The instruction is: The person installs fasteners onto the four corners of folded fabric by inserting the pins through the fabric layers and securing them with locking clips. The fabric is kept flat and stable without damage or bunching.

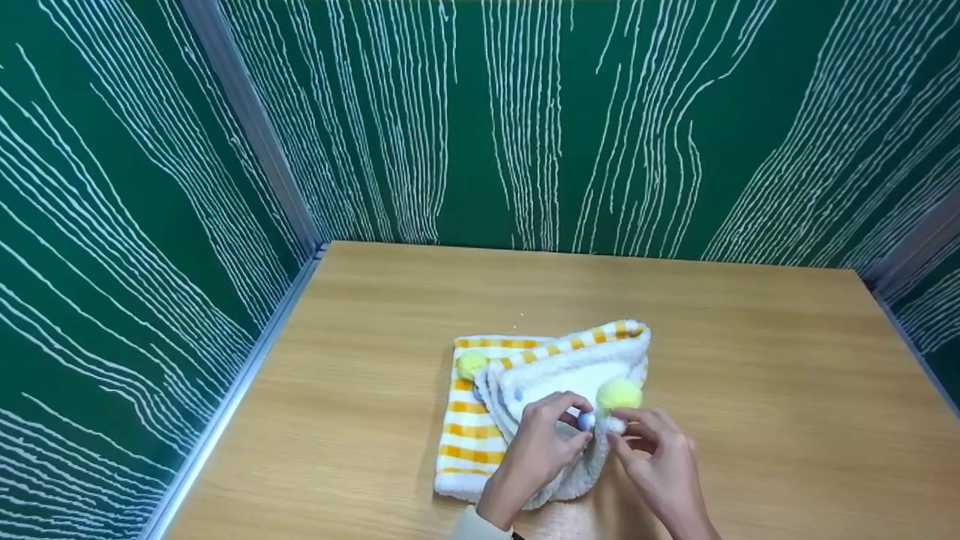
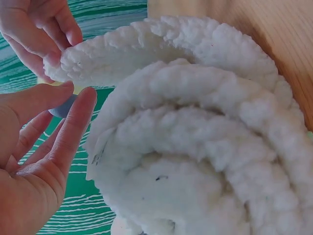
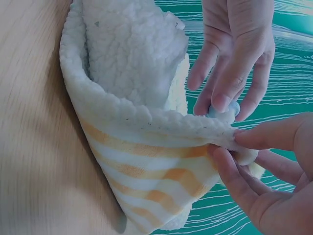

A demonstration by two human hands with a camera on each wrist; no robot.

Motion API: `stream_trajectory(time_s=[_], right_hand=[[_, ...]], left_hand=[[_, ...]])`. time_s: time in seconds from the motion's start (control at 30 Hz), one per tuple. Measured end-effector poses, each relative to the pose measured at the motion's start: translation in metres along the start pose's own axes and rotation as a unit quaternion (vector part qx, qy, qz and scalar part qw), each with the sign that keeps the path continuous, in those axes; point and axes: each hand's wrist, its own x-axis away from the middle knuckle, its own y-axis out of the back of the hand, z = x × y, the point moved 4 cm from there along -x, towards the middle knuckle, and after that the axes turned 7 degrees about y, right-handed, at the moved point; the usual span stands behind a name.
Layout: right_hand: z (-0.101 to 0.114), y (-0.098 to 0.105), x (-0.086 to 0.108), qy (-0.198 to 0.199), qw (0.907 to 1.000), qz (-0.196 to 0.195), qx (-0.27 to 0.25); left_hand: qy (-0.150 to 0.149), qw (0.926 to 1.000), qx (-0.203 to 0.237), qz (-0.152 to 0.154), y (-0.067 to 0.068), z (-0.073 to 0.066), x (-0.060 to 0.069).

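Note:
A folded fleece cloth (image 1: 469,431), yellow-and-white checked outside with white fluffy lining (image 2: 181,132), lies on the table. Between thumb and index finger my left hand (image 1: 536,435) pinches a small round blue-and-white piece (image 1: 586,421). That piece looks blue-grey in the left wrist view, just below the fleece edge. My right hand (image 1: 660,450) pinches the fleece edge (image 3: 222,134), where a round whitish lump (image 3: 246,156) shows between the fingers. One yellow pompom (image 1: 619,394) sits just above the right fingers; another yellow pompom (image 1: 472,365) is at the cloth's left.
The wooden table (image 1: 360,322) extends around the cloth on all sides. Green panels (image 1: 495,150) with white wavy lines stand at the back and sides, joined by grey metal posts (image 1: 251,112). A second small bluish spot (image 1: 517,394) shows on the white lining.

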Motion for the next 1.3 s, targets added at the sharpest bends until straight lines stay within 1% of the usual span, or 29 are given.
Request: stream_trajectory(time_s=[0.13, 0.27, 0.37, 0.5, 0.57, 0.8, 0.97, 1.13, 1.2, 1.3], right_hand=[[0.000, 0.001, 0.001, -0.003, 1.0000, 0.001, 0.007], [0.000, 0.003, 0.001, 0.004, 1.0000, -0.003, 0.004], [0.001, 0.003, 0.002, 0.012, 0.9999, -0.006, 0.001], [0.001, 0.003, 0.003, 0.018, 0.9998, -0.009, 0.002], [0.002, 0.002, 0.003, 0.020, 0.9998, -0.006, 0.007], [0.004, -0.001, 0.002, 0.025, 0.9993, 0.004, 0.027], [0.005, -0.002, 0.001, 0.022, 0.9988, 0.009, 0.042], [0.005, -0.003, 0.001, 0.013, 0.9986, 0.019, 0.048], [0.005, -0.003, 0.000, 0.011, 0.9986, 0.021, 0.047], [0.005, -0.002, 0.000, 0.014, 0.9993, 0.024, 0.025]], left_hand=[[-0.017, 0.9998, -0.010, 0.007, -0.003, -0.001, -0.001], [-0.032, 0.9992, -0.024, -0.001, -0.004, -0.002, -0.002], [-0.033, 0.9989, -0.032, -0.005, -0.005, -0.003, -0.001], [-0.028, 0.9990, -0.035, -0.001, -0.007, -0.004, -0.001], [-0.033, 0.9986, -0.040, 0.001, -0.008, -0.005, 0.000], [-0.043, 0.9968, -0.067, -0.009, -0.011, -0.008, -0.001], [-0.057, 0.9945, -0.087, -0.013, -0.013, -0.010, 0.001], [-0.060, 0.9939, -0.089, -0.024, -0.015, -0.009, 0.003], [-0.066, 0.9933, -0.090, -0.032, -0.015, -0.008, 0.003], [-0.081, 0.9917, -0.091, -0.040, -0.015, -0.007, 0.004]])
